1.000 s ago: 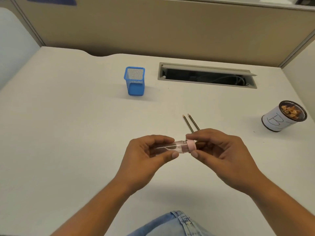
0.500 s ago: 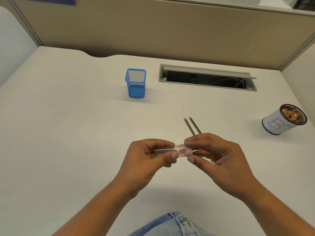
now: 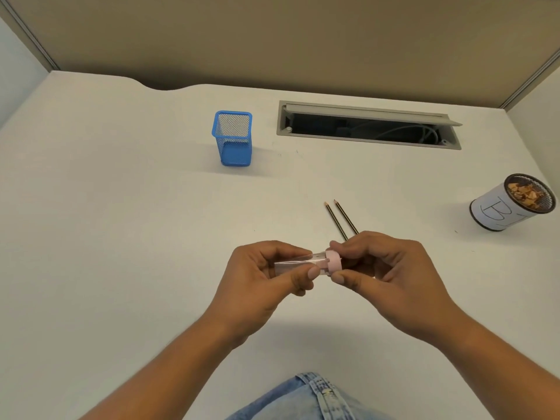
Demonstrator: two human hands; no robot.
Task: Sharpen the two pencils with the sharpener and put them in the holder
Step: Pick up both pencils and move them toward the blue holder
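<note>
I hold the sharpener [image 3: 306, 263] above the white desk, a clear tube with a pink cap [image 3: 425, 262]. My left hand [image 3: 266, 280] grips the clear tube. My right hand [image 3: 391, 274] pinches the pink cap at the tube's right end. Two dark pencils [image 3: 341, 218] lie side by side on the desk just beyond my right hand, tips pointing away; their near ends are hidden behind my fingers. The blue mesh holder [image 3: 233, 137] stands upright farther back on the left, with nothing visible inside.
A white-wrapped round cup [image 3: 506, 212] holding shavings sits at the right. An open cable slot [image 3: 368, 125] is set into the desk behind the pencils. Beige partition walls enclose the desk's far side. My denim-clad lap [image 3: 312, 398] shows at the bottom edge.
Both hands stay on the sharpener. The pink cap looked pushed in against the tube half a second ago and now shows fully again at its right end. The pencils have not moved.
</note>
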